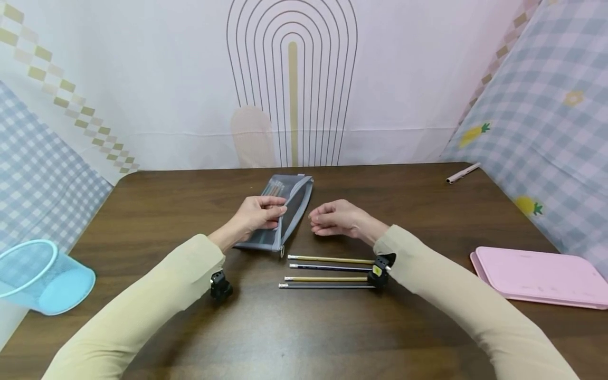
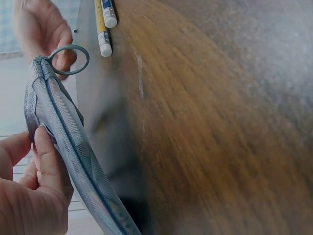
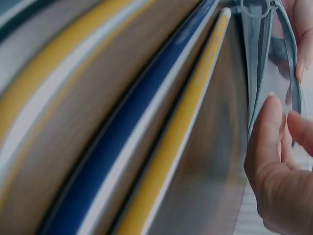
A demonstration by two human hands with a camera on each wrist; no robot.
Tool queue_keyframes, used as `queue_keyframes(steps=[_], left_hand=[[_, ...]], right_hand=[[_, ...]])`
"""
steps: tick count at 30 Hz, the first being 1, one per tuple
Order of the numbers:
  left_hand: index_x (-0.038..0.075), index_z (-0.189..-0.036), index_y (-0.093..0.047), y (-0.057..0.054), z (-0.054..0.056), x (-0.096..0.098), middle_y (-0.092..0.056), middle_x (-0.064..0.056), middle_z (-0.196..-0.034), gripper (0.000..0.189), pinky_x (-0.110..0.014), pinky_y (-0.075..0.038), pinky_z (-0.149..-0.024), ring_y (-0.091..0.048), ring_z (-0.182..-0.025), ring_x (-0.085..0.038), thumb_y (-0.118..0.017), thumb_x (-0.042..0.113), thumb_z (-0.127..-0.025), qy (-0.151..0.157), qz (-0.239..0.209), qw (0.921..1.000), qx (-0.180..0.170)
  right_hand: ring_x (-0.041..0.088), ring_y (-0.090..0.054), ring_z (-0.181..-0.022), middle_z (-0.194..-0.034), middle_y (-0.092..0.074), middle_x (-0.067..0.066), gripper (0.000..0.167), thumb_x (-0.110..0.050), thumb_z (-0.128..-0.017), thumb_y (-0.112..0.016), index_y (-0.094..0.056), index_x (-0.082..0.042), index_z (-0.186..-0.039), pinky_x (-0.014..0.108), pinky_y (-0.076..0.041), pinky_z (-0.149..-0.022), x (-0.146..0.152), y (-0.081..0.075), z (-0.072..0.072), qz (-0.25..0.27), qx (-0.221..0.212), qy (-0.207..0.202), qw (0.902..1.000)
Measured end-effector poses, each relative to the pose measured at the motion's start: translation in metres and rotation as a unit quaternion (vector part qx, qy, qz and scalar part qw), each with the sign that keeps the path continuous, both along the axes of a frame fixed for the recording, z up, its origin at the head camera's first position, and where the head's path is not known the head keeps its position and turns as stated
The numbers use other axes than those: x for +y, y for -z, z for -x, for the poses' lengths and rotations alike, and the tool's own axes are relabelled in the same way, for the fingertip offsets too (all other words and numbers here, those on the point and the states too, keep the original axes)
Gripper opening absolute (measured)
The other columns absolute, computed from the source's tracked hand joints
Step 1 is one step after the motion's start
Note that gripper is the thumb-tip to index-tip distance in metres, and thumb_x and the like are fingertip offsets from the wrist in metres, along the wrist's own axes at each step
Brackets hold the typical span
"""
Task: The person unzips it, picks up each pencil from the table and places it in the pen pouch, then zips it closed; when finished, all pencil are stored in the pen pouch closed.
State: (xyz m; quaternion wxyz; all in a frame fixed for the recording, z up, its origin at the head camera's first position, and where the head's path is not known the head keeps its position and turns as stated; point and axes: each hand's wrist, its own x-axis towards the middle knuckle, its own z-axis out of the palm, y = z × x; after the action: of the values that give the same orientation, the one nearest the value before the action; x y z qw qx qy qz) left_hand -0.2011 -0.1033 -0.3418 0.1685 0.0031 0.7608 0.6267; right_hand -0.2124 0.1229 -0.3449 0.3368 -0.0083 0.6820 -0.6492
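A grey mesh zip pouch (image 1: 262,240) lies tilted near the table's middle, its mouth parted toward the right. Through the mesh, a few pencils (image 1: 274,188) show inside. My left hand (image 1: 258,215) pinches the pouch's upper edge between thumb and fingers. A round zipper ring (image 2: 84,67) hangs at the pouch's near end. Just right of the mouth is my right hand (image 1: 339,218), fingers loosely bent, apart from the pouch and with nothing visible in them. Several pencils (image 1: 328,278), yellow, dark blue and grey with white erasers, lie side by side nearer me, partly under the right wrist.
A blue mesh pencil cup (image 1: 66,285) lies on its side at the left edge. On the right sits a flat pink tablet-like case (image 1: 541,272). A pale pink pen (image 1: 463,173) lies at the far right corner. Patterned cloth (image 1: 404,79) hangs behind the table.
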Motion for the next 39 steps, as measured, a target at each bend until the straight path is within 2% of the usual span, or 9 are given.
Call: queue_keyframes(steps=[7,11,20,27,39], left_hand=[[-0.004,-0.126,-0.055,-0.001,0.000,0.000,-0.063,-0.001,-0.091,0.037,-0.017,-0.053,-0.060,-0.058,-0.069,-0.003,-0.061,0.008,-0.091,0.004,-0.001,1.0000,-0.003],[-0.003,-0.126,-0.056,-0.001,0.001,0.001,-0.064,-0.005,-0.096,0.037,-0.017,-0.053,-0.060,-0.058,-0.070,-0.003,-0.061,0.008,-0.091,0.002,0.000,1.0000,-0.002],[-0.005,-0.126,-0.055,-0.001,0.000,0.000,-0.063,0.002,-0.087,0.038,-0.016,-0.053,-0.060,-0.057,-0.069,-0.002,-0.062,0.008,-0.091,0.003,-0.004,1.0000,0.001],[-0.006,-0.127,-0.054,0.000,-0.001,0.000,-0.062,0.004,-0.084,0.039,-0.016,-0.053,-0.060,-0.058,-0.069,-0.002,-0.061,0.007,-0.091,0.006,-0.008,1.0000,0.001],[-0.005,-0.127,-0.054,0.000,-0.001,0.000,-0.063,0.004,-0.085,0.039,-0.015,-0.053,-0.059,-0.057,-0.068,-0.002,-0.061,0.007,-0.091,0.007,-0.007,1.0000,0.000]], right_hand=[[0.012,-0.063,-0.076,-0.085,-0.066,0.004,0.020,0.000,-0.090,-0.060,-0.060,0.008,-0.108,0.026,-0.056,-0.071,0.035,0.006,-0.011,-0.063,0.048,-0.102,0.9916],[0.012,-0.063,-0.079,-0.086,-0.068,0.003,0.019,0.000,-0.089,-0.062,-0.063,0.008,-0.106,0.028,-0.057,-0.074,0.044,0.009,-0.016,-0.076,0.065,-0.136,0.9857],[0.012,-0.060,-0.076,-0.087,-0.068,0.003,0.021,-0.003,-0.086,-0.066,-0.066,0.006,-0.105,0.028,-0.056,-0.073,0.051,0.012,-0.022,-0.106,0.115,-0.186,0.9701],[0.011,-0.056,-0.073,-0.083,-0.066,0.002,0.018,-0.002,-0.084,-0.068,-0.067,0.003,-0.101,0.022,-0.051,-0.066,0.048,0.013,-0.024,-0.129,0.184,-0.233,0.9462],[0.007,-0.049,-0.063,-0.072,-0.060,-0.001,0.008,0.005,-0.081,-0.066,-0.066,0.004,-0.089,0.016,-0.042,-0.055,0.042,0.013,-0.028,-0.145,0.243,-0.264,0.9219]])
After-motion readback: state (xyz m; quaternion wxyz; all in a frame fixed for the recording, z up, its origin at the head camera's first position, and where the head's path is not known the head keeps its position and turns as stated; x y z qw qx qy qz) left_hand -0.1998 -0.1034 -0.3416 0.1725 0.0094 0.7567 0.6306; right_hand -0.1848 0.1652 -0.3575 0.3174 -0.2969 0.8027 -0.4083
